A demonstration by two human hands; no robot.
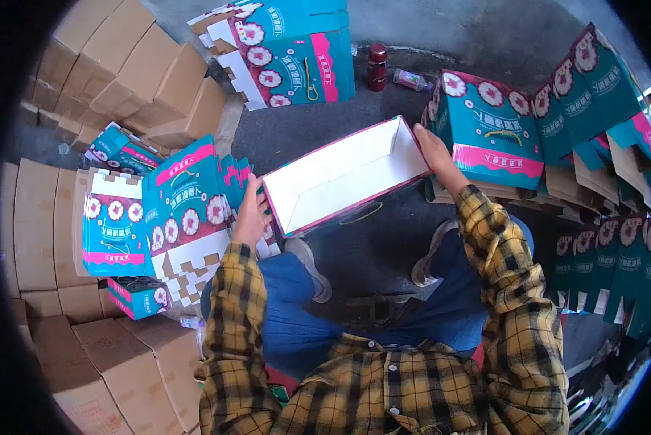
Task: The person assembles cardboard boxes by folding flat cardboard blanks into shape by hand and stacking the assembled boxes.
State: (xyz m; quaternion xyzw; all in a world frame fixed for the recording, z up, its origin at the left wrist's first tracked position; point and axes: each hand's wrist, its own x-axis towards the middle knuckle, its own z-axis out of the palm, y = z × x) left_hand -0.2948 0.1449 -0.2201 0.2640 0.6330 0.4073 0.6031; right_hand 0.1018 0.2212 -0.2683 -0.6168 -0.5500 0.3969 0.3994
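Note:
Between my two hands a teal and pink cardboard gift box (pixel 347 177) is held above the floor, its open side facing me and its white inside bare. My left hand (pixel 251 216) grips the left end, thumb up along the edge. At the opposite end my right hand (pixel 437 155) clasps the short side, some fingers hidden behind it. A yellow cord handle (pixel 363 213) shows below the near edge of the box. Close by my left hand lies a stack of flat printed cartons (pixel 184 192) with notched white flaps.
Plain brown cartons (pixel 133 69) are piled along the left side. More printed boxes (pixel 488 119) stand at the right, with flattened ones (pixel 296 61) at the back. A dark red flask (pixel 377 67) and a plastic bottle (pixel 411 79) are near the wall.

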